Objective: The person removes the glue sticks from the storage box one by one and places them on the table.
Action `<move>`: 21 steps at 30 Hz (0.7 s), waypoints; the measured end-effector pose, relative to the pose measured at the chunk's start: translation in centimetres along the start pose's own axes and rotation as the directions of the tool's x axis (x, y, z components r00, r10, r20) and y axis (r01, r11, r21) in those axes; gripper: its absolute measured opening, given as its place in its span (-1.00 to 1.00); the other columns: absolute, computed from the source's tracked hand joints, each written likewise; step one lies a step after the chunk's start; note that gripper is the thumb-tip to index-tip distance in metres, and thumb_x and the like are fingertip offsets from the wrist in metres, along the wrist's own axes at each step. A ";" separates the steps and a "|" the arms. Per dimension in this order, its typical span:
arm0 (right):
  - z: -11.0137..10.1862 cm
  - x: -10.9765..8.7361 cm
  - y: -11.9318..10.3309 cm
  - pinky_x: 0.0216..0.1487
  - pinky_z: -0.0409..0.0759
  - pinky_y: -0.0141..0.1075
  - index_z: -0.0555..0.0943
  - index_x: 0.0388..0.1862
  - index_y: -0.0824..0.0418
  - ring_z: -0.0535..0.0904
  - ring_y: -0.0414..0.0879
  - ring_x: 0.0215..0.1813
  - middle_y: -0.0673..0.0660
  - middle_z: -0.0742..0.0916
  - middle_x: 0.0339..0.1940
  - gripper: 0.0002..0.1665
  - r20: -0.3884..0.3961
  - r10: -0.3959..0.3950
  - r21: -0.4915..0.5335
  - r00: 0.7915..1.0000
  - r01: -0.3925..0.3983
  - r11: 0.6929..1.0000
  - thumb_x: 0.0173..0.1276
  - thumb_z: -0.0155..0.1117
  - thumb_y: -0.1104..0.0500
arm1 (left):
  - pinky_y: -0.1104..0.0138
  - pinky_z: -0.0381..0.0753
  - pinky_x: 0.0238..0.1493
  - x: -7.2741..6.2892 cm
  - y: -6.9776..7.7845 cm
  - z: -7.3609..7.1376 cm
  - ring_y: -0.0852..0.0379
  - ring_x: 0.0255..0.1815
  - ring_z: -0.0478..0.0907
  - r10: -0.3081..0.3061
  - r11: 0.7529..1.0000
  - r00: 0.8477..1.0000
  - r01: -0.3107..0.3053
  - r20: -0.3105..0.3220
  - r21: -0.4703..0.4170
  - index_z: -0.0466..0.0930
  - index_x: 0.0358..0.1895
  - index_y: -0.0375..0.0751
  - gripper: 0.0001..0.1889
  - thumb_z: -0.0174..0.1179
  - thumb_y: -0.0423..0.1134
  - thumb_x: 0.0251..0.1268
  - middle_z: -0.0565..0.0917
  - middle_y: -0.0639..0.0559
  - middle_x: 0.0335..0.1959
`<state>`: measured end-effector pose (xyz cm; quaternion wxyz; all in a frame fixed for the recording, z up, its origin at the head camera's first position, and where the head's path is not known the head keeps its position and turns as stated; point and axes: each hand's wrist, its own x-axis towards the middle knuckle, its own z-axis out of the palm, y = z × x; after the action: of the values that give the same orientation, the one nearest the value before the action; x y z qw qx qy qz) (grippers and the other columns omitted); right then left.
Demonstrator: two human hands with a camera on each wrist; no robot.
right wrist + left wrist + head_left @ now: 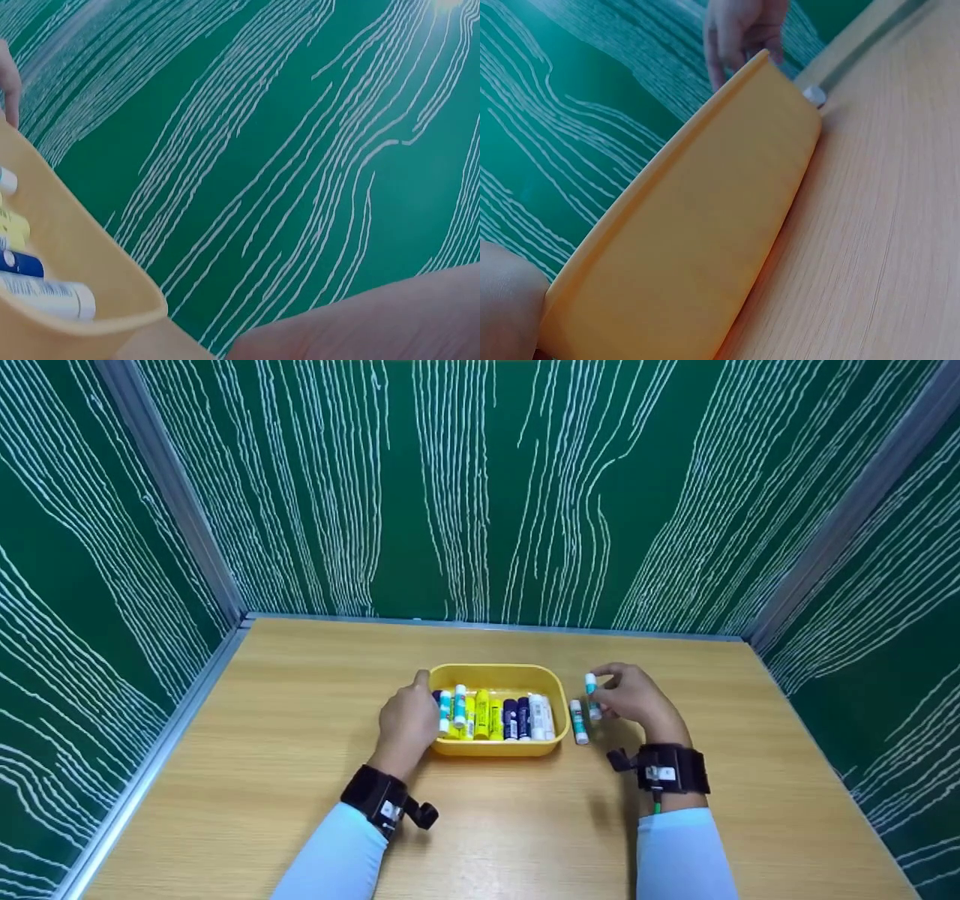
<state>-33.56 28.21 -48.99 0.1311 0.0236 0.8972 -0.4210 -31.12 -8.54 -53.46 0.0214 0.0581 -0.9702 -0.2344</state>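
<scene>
A yellow plastic bin holds a row of glue sticks: teal-and-white ones at the left, then yellow, dark navy and white. My left hand grips the bin's left side, thumb at the rim. To the right of the bin, my right hand pinches a teal-and-white glue stick between thumb and fingers. Another teal-and-white glue stick is on the table just outside the bin's right wall. In the left wrist view the bin's outer wall hides its contents.
The wooden table is bounded at the back by a green wall with white wavy lines. Similar panels stand at left and right, joined by grey metal posts. Both wrists wear black straps with small cameras.
</scene>
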 end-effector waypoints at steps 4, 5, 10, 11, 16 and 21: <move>0.2 0.3 1.0 -0.03 0.82 -0.14 0.53 0.63 0.30 0.76 0.02 -0.15 0.29 0.79 0.04 -0.28 0.038 0.039 -0.018 0.998 -0.039 0.999 0.55 0.44 0.19 | -0.02 0.90 0.07 0.0 0.1 0.0 -0.09 0.00 0.87 -0.001 1.000 1.000 0.001 0.005 0.001 0.32 0.77 -0.17 -0.43 0.03 -0.26 0.84 0.86 -0.30 0.21; 0.2 0.4 1.3 -0.06 0.82 -0.15 0.54 0.62 0.32 0.75 0.01 -0.18 0.28 0.80 0.00 -0.27 0.053 0.044 -0.029 0.998 -0.043 0.999 0.53 0.45 0.20 | -0.02 0.90 0.09 0.0 0.1 0.0 -0.09 0.00 0.87 -0.003 1.000 1.000 0.003 0.006 -0.002 0.32 0.77 -0.17 -0.43 0.03 -0.26 0.84 0.86 -0.30 0.22; 0.6 0.5 2.2 -0.14 0.75 -0.22 0.58 0.56 0.33 0.74 0.00 -0.22 0.24 0.83 -0.08 -0.29 0.111 0.071 -0.084 0.991 -0.062 0.995 0.48 0.50 0.19 | -0.03 0.88 0.20 -0.1 0.2 -0.1 -0.10 0.07 0.86 -0.018 1.000 1.000 0.018 0.016 -0.015 0.29 0.79 -0.16 -0.41 0.04 -0.25 0.85 0.84 -0.30 0.27; 0.7 0.5 2.2 -0.13 0.74 -0.23 0.59 0.56 0.31 0.74 0.01 -0.20 0.23 0.83 -0.06 -0.29 0.117 0.081 -0.087 0.990 -0.071 0.994 0.48 0.51 0.18 | -0.03 0.88 0.21 -0.1 0.3 -0.1 -0.11 0.08 0.86 -0.019 1.000 1.000 0.019 0.018 -0.016 0.29 0.79 -0.16 -0.41 0.04 -0.25 0.85 0.84 -0.30 0.28; 1.5 0.4 2.0 -0.07 0.73 -0.20 0.62 0.54 0.21 0.72 0.10 -0.08 0.27 0.78 0.07 -0.31 0.132 0.130 -0.018 0.983 -0.129 0.991 0.46 0.55 0.19 | -0.03 0.87 0.23 -0.1 0.3 -0.1 -0.11 0.09 0.85 -0.021 1.000 1.000 0.021 0.024 -0.010 0.27 0.80 -0.16 -0.40 0.05 -0.23 0.85 0.83 -0.29 0.28; 2.5 0.6 1.5 -0.08 0.74 -0.19 0.64 0.47 0.18 0.71 0.13 -0.07 0.28 0.76 0.04 -0.35 0.152 0.127 0.048 0.980 -0.135 0.990 0.43 0.57 0.22 | -0.02 0.87 0.25 -0.2 0.2 -0.1 -0.11 0.09 0.84 -0.034 0.999 0.999 0.034 0.029 -0.009 0.26 0.81 -0.14 -0.40 0.05 -0.22 0.86 0.82 -0.29 0.30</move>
<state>-33.38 27.26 -51.76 0.2244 0.0550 0.8687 -0.4382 -30.96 -8.37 -53.25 0.0035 0.0710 -0.9682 -0.2401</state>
